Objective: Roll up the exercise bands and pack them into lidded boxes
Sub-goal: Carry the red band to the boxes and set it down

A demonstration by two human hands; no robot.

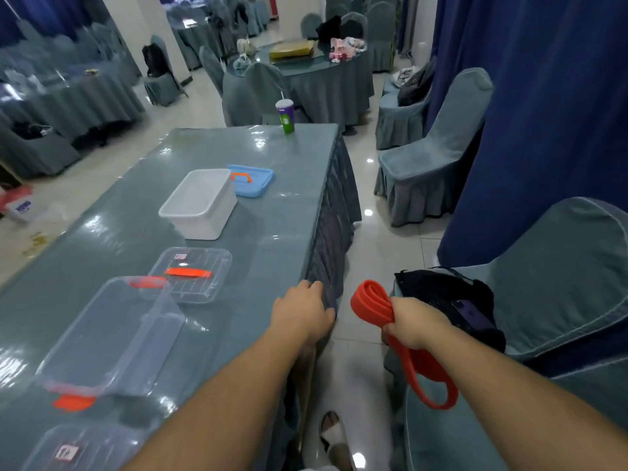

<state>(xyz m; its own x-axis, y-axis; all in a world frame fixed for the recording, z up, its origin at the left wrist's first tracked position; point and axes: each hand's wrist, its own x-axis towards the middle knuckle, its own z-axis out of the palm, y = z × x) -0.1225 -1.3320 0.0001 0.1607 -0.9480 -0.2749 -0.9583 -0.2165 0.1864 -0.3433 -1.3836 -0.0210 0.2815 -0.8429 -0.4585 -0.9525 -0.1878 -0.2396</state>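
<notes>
Gripping a folded red exercise band [372, 302] in curled fingers, the right hand [413, 322] holds it off the table's right edge, one loop hanging below the wrist. Left hand [304, 312] rests flat, fingers relaxed, on that edge of the table [265, 266], near a clear box [112, 334], clear lid [192, 275] and white box [198, 202]
</notes>
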